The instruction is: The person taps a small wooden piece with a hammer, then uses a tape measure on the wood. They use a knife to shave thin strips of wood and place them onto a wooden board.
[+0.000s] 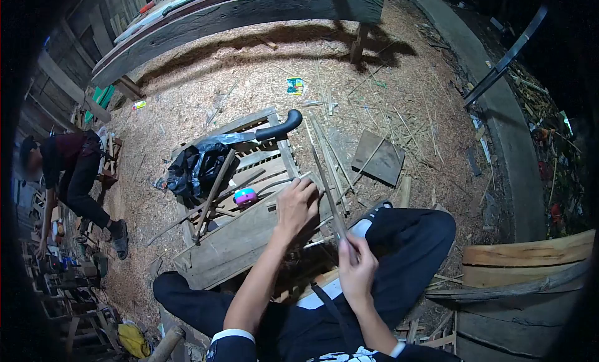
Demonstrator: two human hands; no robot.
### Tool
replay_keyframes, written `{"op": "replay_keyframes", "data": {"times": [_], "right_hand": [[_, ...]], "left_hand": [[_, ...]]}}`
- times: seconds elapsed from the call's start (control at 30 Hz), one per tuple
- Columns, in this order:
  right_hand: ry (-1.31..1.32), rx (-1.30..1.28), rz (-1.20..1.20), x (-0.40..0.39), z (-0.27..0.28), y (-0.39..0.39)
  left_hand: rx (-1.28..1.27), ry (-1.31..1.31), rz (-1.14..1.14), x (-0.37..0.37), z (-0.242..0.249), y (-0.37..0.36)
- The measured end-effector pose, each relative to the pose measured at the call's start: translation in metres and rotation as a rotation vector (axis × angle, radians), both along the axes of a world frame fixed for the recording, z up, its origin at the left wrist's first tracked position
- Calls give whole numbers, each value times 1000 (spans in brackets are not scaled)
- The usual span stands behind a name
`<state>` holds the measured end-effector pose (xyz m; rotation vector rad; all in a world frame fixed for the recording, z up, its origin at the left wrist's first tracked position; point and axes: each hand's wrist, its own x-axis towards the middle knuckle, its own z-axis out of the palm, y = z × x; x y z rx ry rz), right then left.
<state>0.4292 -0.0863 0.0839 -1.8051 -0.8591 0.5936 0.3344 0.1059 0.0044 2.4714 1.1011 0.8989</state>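
Observation:
My right hand is closed around the lower end of a long, narrow blade-like piece, which points up and away from me. My left hand is curled, knuckles up, over the near right corner of a low slatted wooden bench. What its fingers grip is hidden. A thin dark curved stick runs toward that hand. On the bench beside it lie a small pink and blue round object, several sticks and a black plastic bag.
A black curved-handled tool lies across the bench's far side. Beyond stands a long timber workbench. A square board rests on the shavings. Wooden planks stand at right. At left, another person bends over piled items.

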Motion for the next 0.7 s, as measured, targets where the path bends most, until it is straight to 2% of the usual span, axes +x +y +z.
{"op": "replay_keyframes", "data": {"times": [0.1, 0.17, 0.23, 0.3, 0.37, 0.43, 0.5, 0.57, 0.63, 0.7], "right_hand": [[67, -1, 19, -1, -4, 18], [-61, 79, -9, 1, 0, -12], [-101, 54, 5, 8, -5, -18], [-15, -2, 1, 10, 15, 9], [27, -21, 16, 11, 7, 11], [-141, 65, 36, 9, -6, -12], [-167, 66, 26, 8, 1, -16], [-79, 22, 8, 7, 14, 8], [-25, 19, 44, 7, -2, 28], [-211, 74, 20, 3, -5, 1]], "left_hand": [[-39, -35, 20, 2, 4, -1], [-29, -49, 45, 2, 2, 0], [34, -83, 33, 5, -4, 1], [-4, -33, 26, 3, 1, -1], [-29, -60, 36, 3, 3, -2], [-4, -69, 41, 3, -1, -3], [29, -83, 54, 6, -2, 3], [-7, -34, 19, 1, 0, -1], [-45, -26, 23, 1, -1, -6], [-13, -17, 49, 2, 1, -1]]}}
